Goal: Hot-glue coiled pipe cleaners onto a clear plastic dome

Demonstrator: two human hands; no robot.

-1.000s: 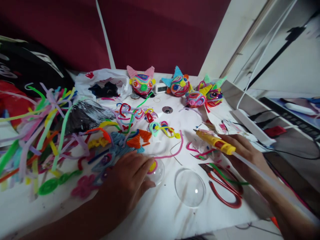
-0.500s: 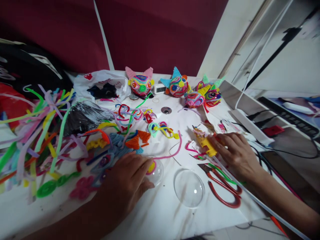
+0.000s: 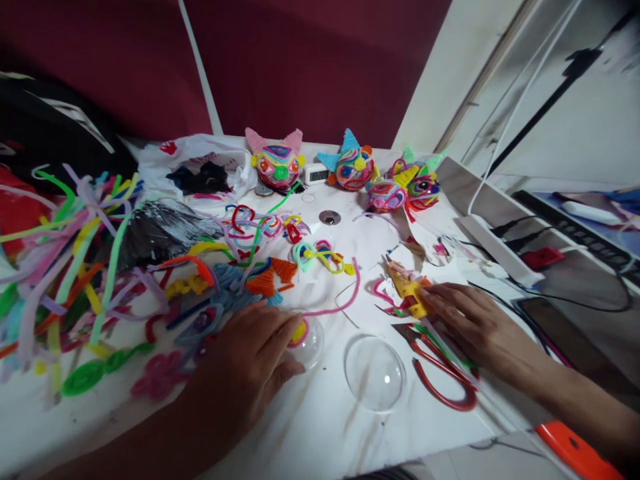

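Note:
My left hand [image 3: 250, 357] lies at the near middle of the white table [image 3: 320, 427], fingers closed over the edge of a clear half-dome [image 3: 311, 343] holding a pink and yellow coil. A second, bare clear half-dome [image 3: 374, 373] sits just to its right. My right hand [image 3: 475, 323] rests flat with fingers stretched, its tips touching the rear of a yellow glue gun [image 3: 410, 290] that lies on the table. Red-handled scissors [image 3: 445, 390] lie just below that hand. A pink pipe cleaner [image 3: 345, 300] curves between the two hands.
A heap of loose coloured pipe cleaners [image 3: 75, 267] fills the left side. Several finished pipe-cleaner balls with ears [image 3: 273, 163] stand along the back beside a small white clock [image 3: 316, 175] and a plastic bag [image 3: 200, 167]. A white power strip [image 3: 495, 250] and cables lie right.
My right hand has brought the glue gun down from the air and laid it on the table, and its fingers have flattened. My left hand has stayed on the half-dome.

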